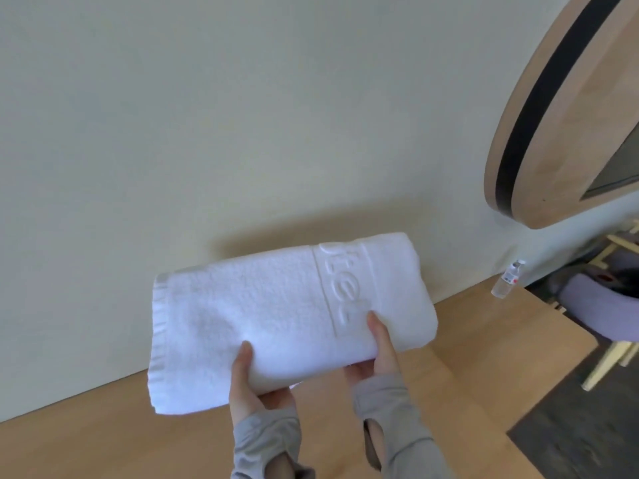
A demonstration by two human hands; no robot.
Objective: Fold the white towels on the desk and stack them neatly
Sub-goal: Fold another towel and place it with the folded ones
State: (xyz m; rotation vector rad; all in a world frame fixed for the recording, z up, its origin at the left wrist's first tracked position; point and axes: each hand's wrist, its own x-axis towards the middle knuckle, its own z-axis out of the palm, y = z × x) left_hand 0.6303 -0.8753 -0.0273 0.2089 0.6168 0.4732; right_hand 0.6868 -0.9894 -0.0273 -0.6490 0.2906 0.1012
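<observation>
A folded white towel (276, 305) with an embossed band is held up above the wooden desk (449, 409), close to the wall. My left hand (247, 385) grips its near edge from below, thumb lying on top. My right hand (378, 354) grips the same edge further right, thumb on the embossed band. The fingers of both hands are hidden under the towel. Grey sleeves cover both wrists.
A pale wall (207, 133) runs behind the desk. A small clear water bottle (506, 280) stands at the desk's far right corner. A round wood-framed mirror (560, 115) hangs at upper right. A purple chair (601, 305) stands beyond the desk's right edge on dark carpet.
</observation>
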